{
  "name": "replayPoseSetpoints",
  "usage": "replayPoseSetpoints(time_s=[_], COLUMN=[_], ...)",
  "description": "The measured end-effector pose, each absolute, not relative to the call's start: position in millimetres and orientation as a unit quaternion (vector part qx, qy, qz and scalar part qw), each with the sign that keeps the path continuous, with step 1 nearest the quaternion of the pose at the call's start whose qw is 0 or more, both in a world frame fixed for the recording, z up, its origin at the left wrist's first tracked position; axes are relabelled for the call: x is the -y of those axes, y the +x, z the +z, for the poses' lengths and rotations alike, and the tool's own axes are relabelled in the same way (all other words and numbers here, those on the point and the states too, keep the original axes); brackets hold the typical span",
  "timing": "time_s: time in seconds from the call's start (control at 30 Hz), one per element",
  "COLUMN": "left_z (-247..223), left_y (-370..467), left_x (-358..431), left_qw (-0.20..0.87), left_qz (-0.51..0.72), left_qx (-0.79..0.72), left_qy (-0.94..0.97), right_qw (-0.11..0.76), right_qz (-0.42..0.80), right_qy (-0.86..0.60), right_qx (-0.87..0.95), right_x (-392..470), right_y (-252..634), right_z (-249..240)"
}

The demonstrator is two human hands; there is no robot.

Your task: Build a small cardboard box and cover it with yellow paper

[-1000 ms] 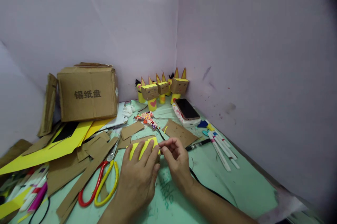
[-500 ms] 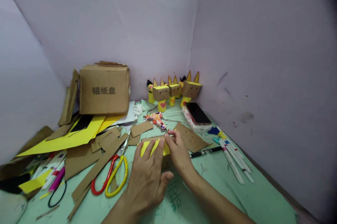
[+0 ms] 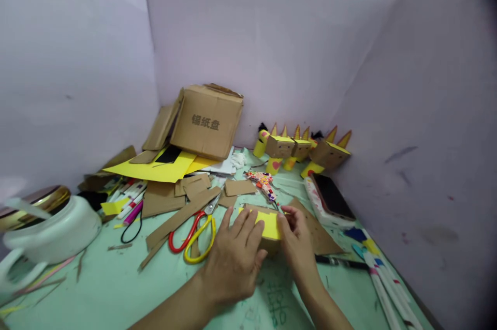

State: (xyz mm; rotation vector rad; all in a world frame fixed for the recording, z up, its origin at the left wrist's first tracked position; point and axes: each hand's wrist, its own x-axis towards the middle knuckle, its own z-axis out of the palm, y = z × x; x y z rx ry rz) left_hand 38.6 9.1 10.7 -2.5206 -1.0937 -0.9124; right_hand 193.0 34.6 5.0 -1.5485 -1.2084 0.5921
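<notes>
A small cardboard box (image 3: 267, 243) lies before me, its top covered by a piece of yellow paper (image 3: 268, 225). Across the left part of that top my left hand (image 3: 235, 252) rests with fingers stretched out and thumb pointing off to the right. At the box's right end, my right hand (image 3: 295, 231) has thumb and bent fingers closed on the edge of the paper-covered box. The far side of the box is partly hidden by my fingers. Just left of my left hand lie scissors (image 3: 196, 234) with one red and one yellow handle.
Several horned cardboard animal figures (image 3: 280, 148) stand at the back, near a phone (image 3: 332, 195) on a white box. A printed carton (image 3: 209, 120) leans at the back left. Marker pens (image 3: 382, 288) lie right, cardboard strips (image 3: 182, 216) left, and a white lidded pot (image 3: 54, 231) far left.
My view has swung left and tilted, so the scene sits further right and the white pot has come in. Both hands stay at the box; my left fingers are spread slightly more over the paper.
</notes>
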Motion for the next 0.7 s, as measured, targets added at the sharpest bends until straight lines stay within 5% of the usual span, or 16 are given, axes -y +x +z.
replayPoseSetpoints(time_s=[0.17,0.37,0.53,0.7], left_z=[15.7,16.1,23.9,35.2], left_y=[33.5,33.2,9.5,-11.5], left_x=[-7.4,-7.6,-17.4,-31.1], left_qw=[0.087,0.036,0.016,-0.240], left_qz=[-0.282,-0.312,-0.513,-0.617], left_qx=[0.384,0.354,0.397,0.530], left_qy=[-0.875,-0.881,-0.761,-0.530], right_qw=[0.466,0.260,0.182,0.164], right_qz=[0.063,0.018,-0.044,-0.082], right_qy=[-0.579,-0.409,-0.411,-0.414], right_qx=[0.666,0.874,0.892,0.892], right_x=[-26.7,-13.9,-17.9,-17.9], right_y=[195.0,197.7,198.5,194.6], right_z=[29.4,26.0,20.9,20.6])
